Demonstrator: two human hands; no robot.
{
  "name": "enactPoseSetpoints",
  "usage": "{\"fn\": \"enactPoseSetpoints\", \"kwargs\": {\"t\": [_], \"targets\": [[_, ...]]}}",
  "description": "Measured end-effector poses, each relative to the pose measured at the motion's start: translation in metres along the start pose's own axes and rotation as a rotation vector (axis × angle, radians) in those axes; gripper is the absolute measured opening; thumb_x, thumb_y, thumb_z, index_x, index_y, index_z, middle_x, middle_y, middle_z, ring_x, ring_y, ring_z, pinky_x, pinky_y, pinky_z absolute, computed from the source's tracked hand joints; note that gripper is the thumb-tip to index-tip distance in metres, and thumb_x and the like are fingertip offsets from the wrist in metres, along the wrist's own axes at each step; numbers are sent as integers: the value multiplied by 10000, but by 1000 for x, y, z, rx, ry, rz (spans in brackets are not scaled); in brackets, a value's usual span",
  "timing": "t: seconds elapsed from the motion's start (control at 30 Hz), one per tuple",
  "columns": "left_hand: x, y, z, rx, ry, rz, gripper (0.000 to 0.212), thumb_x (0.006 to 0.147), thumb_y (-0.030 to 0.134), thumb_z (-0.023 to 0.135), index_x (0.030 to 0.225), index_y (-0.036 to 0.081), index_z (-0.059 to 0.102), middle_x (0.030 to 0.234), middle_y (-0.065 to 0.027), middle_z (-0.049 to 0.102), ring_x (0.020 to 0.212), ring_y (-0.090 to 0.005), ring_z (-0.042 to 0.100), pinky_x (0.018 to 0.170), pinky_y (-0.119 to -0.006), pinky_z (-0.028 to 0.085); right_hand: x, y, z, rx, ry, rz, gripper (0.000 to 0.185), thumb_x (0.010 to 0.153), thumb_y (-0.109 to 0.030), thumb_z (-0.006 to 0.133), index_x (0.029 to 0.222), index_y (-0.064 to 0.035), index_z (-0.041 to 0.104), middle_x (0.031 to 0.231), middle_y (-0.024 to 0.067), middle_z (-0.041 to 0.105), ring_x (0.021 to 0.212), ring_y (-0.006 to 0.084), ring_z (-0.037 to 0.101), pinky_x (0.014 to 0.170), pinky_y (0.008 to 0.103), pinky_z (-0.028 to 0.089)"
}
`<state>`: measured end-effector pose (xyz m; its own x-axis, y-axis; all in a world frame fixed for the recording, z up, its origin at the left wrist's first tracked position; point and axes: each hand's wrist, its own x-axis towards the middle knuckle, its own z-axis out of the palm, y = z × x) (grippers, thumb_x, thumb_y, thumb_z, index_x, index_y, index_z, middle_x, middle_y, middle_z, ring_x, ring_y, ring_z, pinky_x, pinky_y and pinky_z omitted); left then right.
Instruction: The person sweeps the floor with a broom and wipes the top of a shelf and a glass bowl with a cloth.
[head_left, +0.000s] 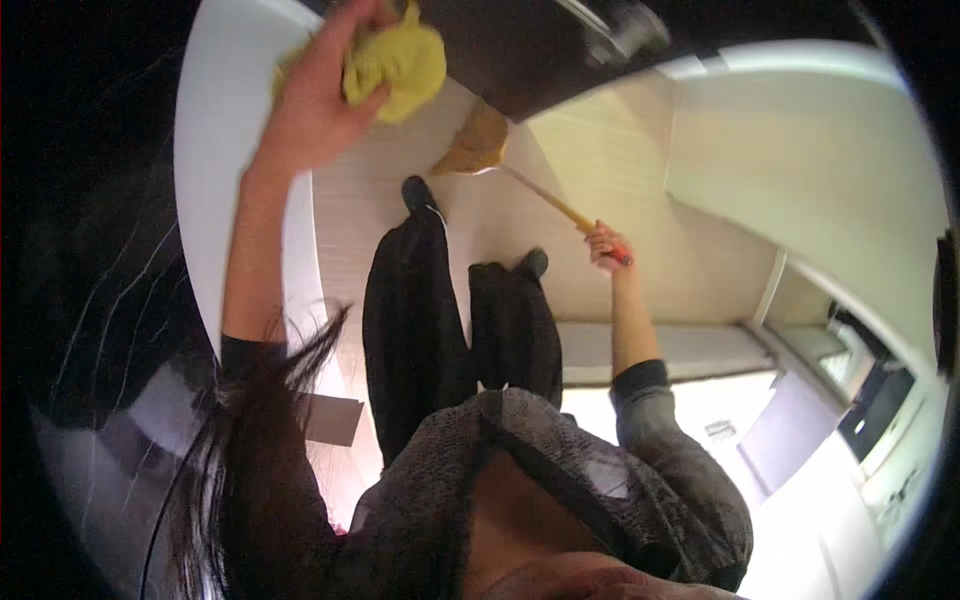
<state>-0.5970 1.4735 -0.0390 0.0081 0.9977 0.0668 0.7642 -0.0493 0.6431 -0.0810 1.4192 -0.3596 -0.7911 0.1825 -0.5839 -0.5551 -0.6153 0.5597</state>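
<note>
Near the top left, my left hand (319, 105) is raised and curled around a crumpled yellow cloth (397, 71). The thumb lies against the cloth; the fingertips are partly hidden and blurred. My right hand (606, 246) grips the wooden handle (551, 199) of a broom close to its red end (621, 254). The broom's tan, fan-shaped head (476, 142) points away from me over the floor, just beyond my feet. Whether its bristles touch the floor I cannot tell.
A white panel (225, 150) curves along my left, beside a black, white-veined surface (112, 285). Light tiles cover the floor (480, 210). At the top is a blurred metal fitting (630, 37) against a dark surface. A pale wall (795, 142) rises at right.
</note>
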Motion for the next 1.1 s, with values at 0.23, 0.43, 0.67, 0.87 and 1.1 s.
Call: {"fn": "enactPoseSetpoints", "kwargs": {"t": [0.23,0.43,0.67,0.87,1.1], "targets": [[76,175,66,611,-277,-207,804,769,124,665,1473,28,290,1449,-226,391,1329,-376,429,1089,-417,395,-142,-35,-41,-327,342,-182,168,999,-184,496,973,-18,492,662,7,514,441,76,456,375,215,392],[114,59,102,925,38,135,578,866,195,605,1406,84,431,1354,-194,505,1222,-379,538,1023,-461,447,-278,22,-36,-1217,701,-236,146,967,-171,565,1051,-61,517,638,-17,507,402,43,415,310,191,324],[38,111,101,897,-59,-9,510,856,310,575,1305,77,507,1400,-203,465,1147,-440,555,963,-504,465,-499,94,-141,-1426,897,-59,253,914,-252,612,1016,-27,558,686,40,557,468,117,495,422,263,417],[-48,117,64,952,-204,-262,419,875,307,573,1217,64,564,1251,-226,580,1110,-398,590,880,-503,499,-501,77,-143,-1553,1171,208,162,894,-170,634,896,-31,552,587,51,546,438,129,533,364,286,417],[-184,32,4,924,-305,-414,515,888,474,567,1212,77,628,1289,-212,580,1150,-372,572,985,-430,458,-303,-47,-186,-1320,1011,-50,213,867,-127,618,681,-54,543,474,49,474,338,162,432,316,330,337]]}}
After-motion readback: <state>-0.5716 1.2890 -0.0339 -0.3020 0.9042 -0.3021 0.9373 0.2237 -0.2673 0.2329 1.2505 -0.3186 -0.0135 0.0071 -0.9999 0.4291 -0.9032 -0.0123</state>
